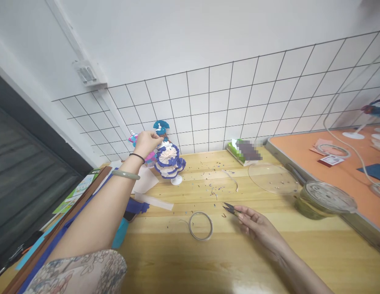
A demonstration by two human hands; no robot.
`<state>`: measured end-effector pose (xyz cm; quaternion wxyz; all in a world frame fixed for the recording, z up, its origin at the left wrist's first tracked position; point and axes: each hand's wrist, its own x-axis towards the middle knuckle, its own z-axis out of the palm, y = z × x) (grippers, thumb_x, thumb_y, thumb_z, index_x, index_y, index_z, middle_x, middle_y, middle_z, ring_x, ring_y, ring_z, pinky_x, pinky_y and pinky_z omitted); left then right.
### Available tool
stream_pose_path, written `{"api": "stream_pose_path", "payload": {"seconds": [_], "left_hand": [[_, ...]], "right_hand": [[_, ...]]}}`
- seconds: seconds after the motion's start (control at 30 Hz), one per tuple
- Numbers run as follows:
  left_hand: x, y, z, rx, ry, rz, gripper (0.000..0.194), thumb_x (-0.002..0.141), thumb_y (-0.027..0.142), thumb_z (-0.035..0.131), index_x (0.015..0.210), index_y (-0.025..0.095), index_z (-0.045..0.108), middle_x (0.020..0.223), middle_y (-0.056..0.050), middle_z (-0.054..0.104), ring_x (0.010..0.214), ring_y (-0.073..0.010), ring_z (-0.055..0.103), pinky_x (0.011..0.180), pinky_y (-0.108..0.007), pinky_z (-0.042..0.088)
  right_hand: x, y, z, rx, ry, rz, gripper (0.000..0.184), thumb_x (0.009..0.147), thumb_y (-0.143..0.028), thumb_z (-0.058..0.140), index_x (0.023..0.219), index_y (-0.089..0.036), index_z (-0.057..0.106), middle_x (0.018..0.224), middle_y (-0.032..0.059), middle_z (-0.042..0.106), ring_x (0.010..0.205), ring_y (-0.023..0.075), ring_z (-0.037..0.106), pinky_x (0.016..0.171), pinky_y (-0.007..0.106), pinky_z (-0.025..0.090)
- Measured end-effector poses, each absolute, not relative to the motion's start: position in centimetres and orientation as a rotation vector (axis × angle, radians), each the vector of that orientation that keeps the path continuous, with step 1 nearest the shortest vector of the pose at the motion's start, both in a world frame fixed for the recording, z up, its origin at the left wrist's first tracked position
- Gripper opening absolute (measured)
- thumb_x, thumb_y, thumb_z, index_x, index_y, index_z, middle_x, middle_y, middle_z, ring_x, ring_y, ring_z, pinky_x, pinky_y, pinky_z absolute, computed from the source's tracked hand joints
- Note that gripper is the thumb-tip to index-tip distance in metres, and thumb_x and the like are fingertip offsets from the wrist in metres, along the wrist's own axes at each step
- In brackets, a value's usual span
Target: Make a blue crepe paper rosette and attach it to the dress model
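Note:
My left hand (pixel 147 143) reaches to the back of the table with its fingertips pinched together; what they hold, if anything, is too small to make out. Right beside it stands a layered paper figure (pixel 169 161) in purple and cream, ruffled like a dress, on a small white base (pixel 176 180). A teal paper fan (pixel 161 125) shows just behind the fingers. My right hand (pixel 258 226) grips small black thread snips (pixel 231 208) low over the table, blades pointing left. A ring of thin wire or cord (pixel 201 226) lies between my arms.
Small scraps (pixel 213 194) litter the wooden table (pixel 183 261). At right are a round clear lid (pixel 269 178), a lidded clear tub (pixel 326 198) and an orange table (pixel 303 151). A green box (pixel 238 154) stands by the wall. Paper sheets (pixel 145 181) lie left, partly under my arm.

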<state>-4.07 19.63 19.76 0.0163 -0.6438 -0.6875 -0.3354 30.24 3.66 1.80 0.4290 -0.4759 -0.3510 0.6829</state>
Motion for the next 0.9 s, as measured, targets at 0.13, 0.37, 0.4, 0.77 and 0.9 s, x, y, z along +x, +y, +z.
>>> {"api": "stream_pose_path", "payload": {"seconds": [0.13, 0.37, 0.4, 0.77, 0.9], "left_hand": [[-3.9, 19.6, 19.8, -2.004, -2.140, -1.047, 0.023, 0.061, 0.041, 0.058, 0.061, 0.019, 0.062, 0.060, -0.003, 0.065, 0.061, -0.0164, 0.058, 0.055, -0.025, 0.040], [-3.9, 19.3, 19.8, -2.025, -2.160, -1.092, 0.025, 0.060, 0.042, 0.059, 0.065, 0.018, 0.062, 0.063, -0.003, 0.065, 0.061, -0.0163, 0.059, 0.053, -0.025, 0.040], [-3.9, 19.3, 19.7, -2.032, -2.161, -1.104, 0.025, 0.060, 0.042, 0.059, 0.068, 0.018, 0.062, 0.064, -0.003, 0.066, 0.061, -0.0163, 0.059, 0.053, -0.025, 0.040], [-3.9, 18.5, 20.5, -2.209, -1.994, -1.040, 0.020, 0.064, 0.037, 0.058, 0.068, 0.019, 0.065, 0.063, -0.003, 0.066, 0.062, -0.0174, 0.060, 0.058, -0.026, 0.043], [-3.1, 18.1, 21.1, -2.244, -1.960, -0.959, 0.017, 0.066, 0.035, 0.057, 0.064, 0.020, 0.066, 0.060, -0.002, 0.066, 0.060, -0.0168, 0.060, 0.054, -0.025, 0.042]], "right_hand": [[30.0, 3.5, 2.0, -1.168, -0.902, 1.700, 0.039, 0.065, -0.043, 0.067, 0.092, -0.017, 0.059, 0.048, -0.0071, 0.037, 0.041, 0.0045, 0.027, 0.042, 0.018, 0.022], [29.9, 3.7, 1.5, -1.242, -1.005, 1.661, 0.043, 0.070, -0.052, 0.056, 0.092, -0.016, 0.057, 0.037, -0.0108, 0.024, 0.036, 0.0049, 0.017, 0.040, 0.020, 0.013], [29.8, 3.9, 1.5, -1.274, -1.062, 1.638, 0.044, 0.069, -0.054, 0.056, 0.091, -0.015, 0.057, 0.037, -0.0109, 0.024, 0.035, 0.0049, 0.018, 0.040, 0.020, 0.013], [23.6, 10.1, 5.5, -1.066, -1.742, 1.102, 0.023, 0.075, -0.036, 0.054, 0.089, -0.021, 0.061, 0.069, 0.0007, 0.055, 0.064, 0.0144, 0.051, 0.060, 0.026, 0.040], [21.1, 13.1, 7.8, -0.988, -1.757, 0.905, 0.023, 0.076, -0.036, 0.052, 0.090, -0.021, 0.061, 0.074, 0.0033, 0.058, 0.067, 0.0160, 0.052, 0.062, 0.028, 0.042]]}}
